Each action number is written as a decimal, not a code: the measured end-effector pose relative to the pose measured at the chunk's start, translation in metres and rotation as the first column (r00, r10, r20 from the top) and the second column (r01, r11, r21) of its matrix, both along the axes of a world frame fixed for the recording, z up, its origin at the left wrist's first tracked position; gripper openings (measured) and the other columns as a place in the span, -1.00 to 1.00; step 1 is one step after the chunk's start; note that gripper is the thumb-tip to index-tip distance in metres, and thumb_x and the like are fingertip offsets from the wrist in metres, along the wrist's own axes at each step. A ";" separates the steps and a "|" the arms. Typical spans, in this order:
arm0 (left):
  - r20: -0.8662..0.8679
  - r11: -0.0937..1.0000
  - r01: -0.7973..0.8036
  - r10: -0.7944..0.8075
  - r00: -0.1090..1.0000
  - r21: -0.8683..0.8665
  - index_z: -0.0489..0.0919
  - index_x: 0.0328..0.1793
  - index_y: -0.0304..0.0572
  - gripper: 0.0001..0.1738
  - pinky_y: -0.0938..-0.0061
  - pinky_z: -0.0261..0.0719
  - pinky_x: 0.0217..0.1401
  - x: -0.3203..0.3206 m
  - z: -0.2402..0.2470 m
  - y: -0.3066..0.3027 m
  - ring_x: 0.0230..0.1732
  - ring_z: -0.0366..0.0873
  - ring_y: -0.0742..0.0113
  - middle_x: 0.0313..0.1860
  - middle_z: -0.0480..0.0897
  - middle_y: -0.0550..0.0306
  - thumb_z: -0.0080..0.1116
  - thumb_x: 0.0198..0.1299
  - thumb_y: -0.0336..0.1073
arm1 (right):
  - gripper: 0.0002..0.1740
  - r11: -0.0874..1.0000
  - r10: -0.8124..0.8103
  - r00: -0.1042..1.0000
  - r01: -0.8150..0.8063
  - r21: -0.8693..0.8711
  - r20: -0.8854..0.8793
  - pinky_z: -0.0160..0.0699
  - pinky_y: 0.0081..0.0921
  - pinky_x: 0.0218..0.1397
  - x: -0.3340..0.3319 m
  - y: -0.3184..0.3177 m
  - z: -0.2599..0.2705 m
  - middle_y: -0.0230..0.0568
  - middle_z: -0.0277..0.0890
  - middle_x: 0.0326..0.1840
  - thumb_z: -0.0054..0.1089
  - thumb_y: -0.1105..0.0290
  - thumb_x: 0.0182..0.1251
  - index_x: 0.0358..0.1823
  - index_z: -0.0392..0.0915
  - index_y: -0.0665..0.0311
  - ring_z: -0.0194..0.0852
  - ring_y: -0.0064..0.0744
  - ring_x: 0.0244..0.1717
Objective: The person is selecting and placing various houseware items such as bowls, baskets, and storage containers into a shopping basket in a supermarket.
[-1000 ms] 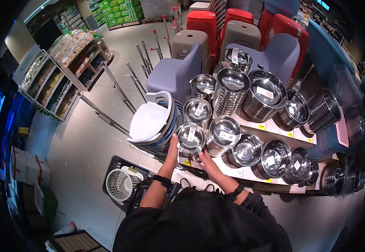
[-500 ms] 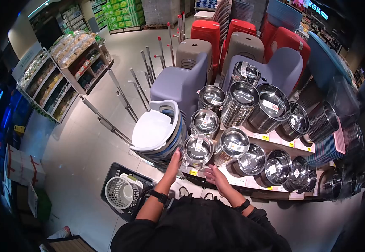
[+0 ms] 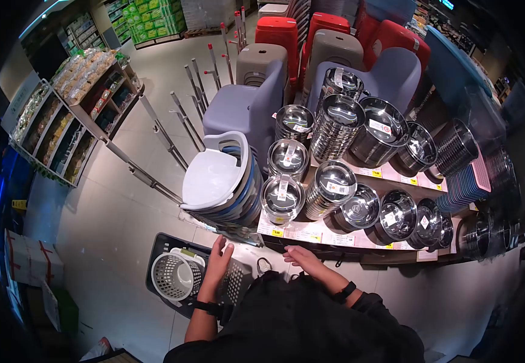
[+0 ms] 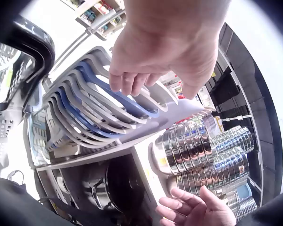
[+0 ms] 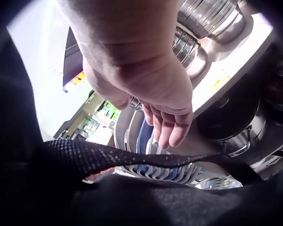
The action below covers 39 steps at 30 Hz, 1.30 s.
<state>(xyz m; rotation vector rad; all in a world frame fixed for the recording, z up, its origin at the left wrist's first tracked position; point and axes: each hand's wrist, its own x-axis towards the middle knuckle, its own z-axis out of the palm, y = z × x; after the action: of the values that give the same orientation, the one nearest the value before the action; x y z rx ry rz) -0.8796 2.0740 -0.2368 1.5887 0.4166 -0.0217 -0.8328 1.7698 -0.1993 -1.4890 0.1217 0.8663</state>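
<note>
My left hand (image 3: pixel 217 261) hangs empty over the edge of the dark shopping basket (image 3: pixel 159 257), fingers loosely extended. My right hand (image 3: pixel 304 259) is also empty, held just in front of the display shelf with its fingers stretched toward the left. Closest to both hands on the shelf corner stands a stack of shiny steel basins (image 3: pixel 283 202) with a paper label across the top one. A taller steel basin stack (image 3: pixel 335 181) is beside it. In the left wrist view, nested white, grey and blue plastic pieces (image 4: pixel 85 103) appear beyond my left hand's fingers.
A white perforated basket (image 3: pixel 175 278) sits inside the dark basket on the floor. More steel basins (image 3: pixel 359 209) line the shelf to the right. Behind are purple chairs (image 3: pixel 238 106) and red stools (image 3: pixel 277 33). Metal poles (image 3: pixel 144 172) stick out at the left.
Both hands have drawn back from either side of the front steel basin stack toward the body. The left hand has moved left over the basket; the basins stay on the shelf.
</note>
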 end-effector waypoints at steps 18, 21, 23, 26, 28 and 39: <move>-0.240 0.736 -0.084 0.323 0.916 0.671 0.29 0.42 -0.39 -0.11 0.17 0.39 0.31 -0.209 -0.018 0.035 0.27 0.46 -0.16 0.25 0.48 -0.31 0.31 0.06 0.01 | -0.50 0.964 0.262 0.954 -0.252 -0.081 0.150 0.44 -0.57 0.10 -0.110 -0.069 -0.080 -0.32 0.51 -0.11 0.11 0.13 0.45 0.22 0.43 0.38 0.43 -0.56 -0.04; -0.231 0.732 -0.100 0.336 0.913 0.674 0.40 0.30 -0.34 -0.25 0.14 0.45 0.20 -0.219 -0.014 0.032 0.17 0.52 -0.16 0.14 0.56 -0.28 0.32 0.06 -0.01 | -0.50 0.946 0.315 0.937 -0.296 -0.134 0.153 0.46 -0.58 0.09 -0.120 -0.073 -0.084 -0.31 0.54 -0.09 0.13 0.15 0.44 0.22 0.43 0.38 0.46 -0.57 -0.04; -0.364 0.725 -0.010 0.357 0.860 0.689 0.48 0.17 -0.25 -0.37 0.11 0.50 0.09 -0.218 -0.002 0.027 0.05 0.58 -0.17 -0.01 0.63 -0.22 0.32 0.06 -0.02 | -0.50 0.950 0.294 0.945 -0.273 -0.151 0.144 0.48 -0.56 0.09 -0.120 -0.070 -0.086 -0.29 0.56 -0.06 0.13 0.15 0.44 0.22 0.44 0.38 0.49 -0.55 -0.06; -0.358 0.676 -0.002 0.392 0.847 0.737 0.55 0.02 -0.18 -0.48 0.10 0.55 -0.02 -0.220 -0.008 0.031 -0.08 0.63 -0.16 -0.16 0.68 -0.16 0.33 0.03 -0.01 | -0.49 0.944 0.312 0.937 -0.287 -0.164 0.158 0.49 -0.53 0.08 -0.117 -0.059 -0.081 -0.27 0.57 -0.07 0.13 0.13 0.43 0.22 0.44 0.37 0.50 -0.53 -0.07; -0.371 0.645 0.046 0.378 0.848 0.763 0.61 -0.10 -0.16 -0.54 0.09 0.57 -0.07 -0.218 -0.008 0.033 -0.13 0.66 -0.13 -0.21 0.70 -0.13 0.34 0.00 0.01 | -0.42 0.923 0.360 0.916 -0.322 -0.210 0.177 0.50 -0.45 0.10 -0.116 -0.046 -0.077 -0.14 0.61 -0.02 0.14 -0.01 0.39 0.19 0.48 0.32 0.55 -0.38 -0.01; -0.362 0.891 -0.024 0.209 0.908 0.453 0.67 -0.14 -0.22 -0.58 0.19 0.58 -0.12 -0.212 0.014 0.040 -0.22 0.68 -0.07 -0.30 0.71 -0.13 0.30 0.06 -0.01 | -0.35 0.755 0.655 0.388 -0.344 -0.558 0.648 0.18 -0.14 0.47 -0.092 0.158 -0.014 0.22 0.13 0.46 0.07 0.18 0.32 0.39 0.25 0.31 0.06 0.15 0.48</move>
<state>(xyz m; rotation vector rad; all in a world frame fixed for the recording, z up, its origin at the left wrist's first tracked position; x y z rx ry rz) -1.0916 2.1137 -0.2227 2.0091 0.8941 -0.1755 -0.9249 1.9276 -0.2129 -2.1908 -1.0264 0.5210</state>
